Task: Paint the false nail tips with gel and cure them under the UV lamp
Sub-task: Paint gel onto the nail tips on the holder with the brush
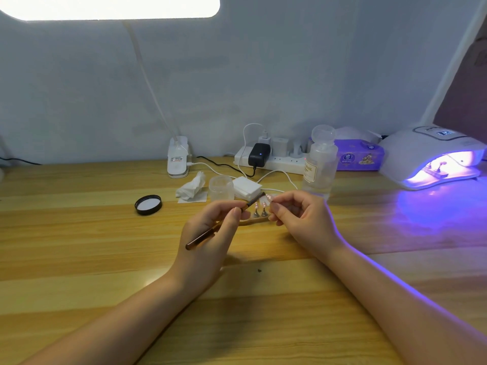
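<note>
nail tips (264, 201) tiny, brush (259, 195) bristles blurred

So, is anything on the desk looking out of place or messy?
Slightly. The black round lid lies upside down, apart from the clear open jar, and a crumpled white tissue sits beside that jar. Nothing looks spilled or broken.

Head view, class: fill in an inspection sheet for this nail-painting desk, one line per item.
Surface: wooden desk, violet glow at right.
Job's things: nail tips on stands; brush; UV lamp lit, stands inside.
Clutter: black lid, open jar, tissue, pads, clear bottle, wipes pack.
Grippers: left hand grips brush; right hand pinches by the tips.
Cables: power strip, white leads across desk.
Surroundings: pale wall, desk lamp.
</note>
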